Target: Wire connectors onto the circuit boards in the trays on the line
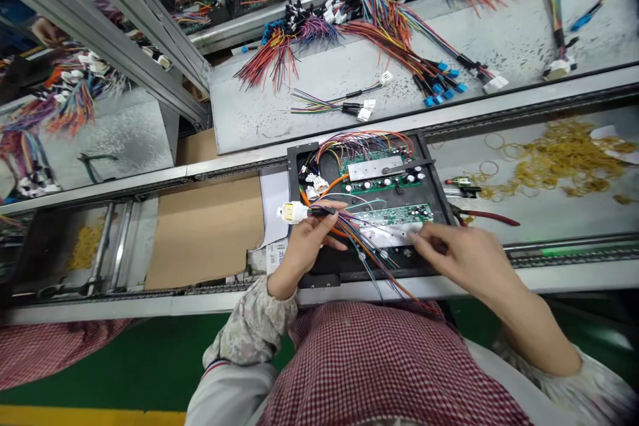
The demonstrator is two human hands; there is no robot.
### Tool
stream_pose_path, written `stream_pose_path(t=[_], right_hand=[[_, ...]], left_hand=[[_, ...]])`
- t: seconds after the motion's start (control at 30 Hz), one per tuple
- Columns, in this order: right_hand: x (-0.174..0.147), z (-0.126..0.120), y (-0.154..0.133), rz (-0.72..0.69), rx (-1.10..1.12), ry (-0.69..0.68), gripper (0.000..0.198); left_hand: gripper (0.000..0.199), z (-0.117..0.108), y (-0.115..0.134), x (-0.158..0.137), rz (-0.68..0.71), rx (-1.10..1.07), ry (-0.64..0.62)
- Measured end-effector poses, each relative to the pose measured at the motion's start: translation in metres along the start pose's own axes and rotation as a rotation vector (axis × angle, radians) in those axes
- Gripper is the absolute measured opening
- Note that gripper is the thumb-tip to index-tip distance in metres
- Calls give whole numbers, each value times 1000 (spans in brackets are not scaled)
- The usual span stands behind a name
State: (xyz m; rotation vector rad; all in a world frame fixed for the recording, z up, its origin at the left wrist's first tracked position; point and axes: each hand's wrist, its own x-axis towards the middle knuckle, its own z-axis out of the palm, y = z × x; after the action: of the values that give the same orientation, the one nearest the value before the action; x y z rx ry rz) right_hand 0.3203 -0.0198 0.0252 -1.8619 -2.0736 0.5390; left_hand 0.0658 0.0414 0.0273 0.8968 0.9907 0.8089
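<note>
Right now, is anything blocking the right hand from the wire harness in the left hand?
Nothing visible stands between the right hand and the wire harness; the silver metal strip lies underneath, not in the way.

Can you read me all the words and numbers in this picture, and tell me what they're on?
None can be read for sure. Here is where print shows or might be:
White label with dark and blue marks, left of the black tray: too small and blurred to read.
Upper green circuit board and lower green circuit board: any print is too tiny to make out.
</note>
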Motion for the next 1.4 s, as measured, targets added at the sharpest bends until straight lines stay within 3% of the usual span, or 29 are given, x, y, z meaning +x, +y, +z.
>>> stream_pose_path(t=[0.13,0.4,0.67,0.87,1.0,1.07,1.27,1.4], right_hand=[[11,-1,5,153,45,280,40],[30,27,17,130,-38,214,32],[36,28,19,81,-60,194,33],[28,15,-3,-14,36,328,31],[31,21,-29,-257,22,221,30],[37,26,-35,-307,-21,164,32],[51,41,-33,-213,64,120,27],[56,51,-37,-206,0,36,26]], left_hand=[[27,2,1,-1,17,49,42],[31,-1,2,-5,-36,30,2],[34,-8,9,-8,-94,6,-121],[33,-3,3,-8,-30,65,7],[28,2,0,-8,11,48,50],[27,3,-1,-8,35,24,71],[28,4,-3,-12,24,96,123],[31,5,-5,-12,11,155,136]])
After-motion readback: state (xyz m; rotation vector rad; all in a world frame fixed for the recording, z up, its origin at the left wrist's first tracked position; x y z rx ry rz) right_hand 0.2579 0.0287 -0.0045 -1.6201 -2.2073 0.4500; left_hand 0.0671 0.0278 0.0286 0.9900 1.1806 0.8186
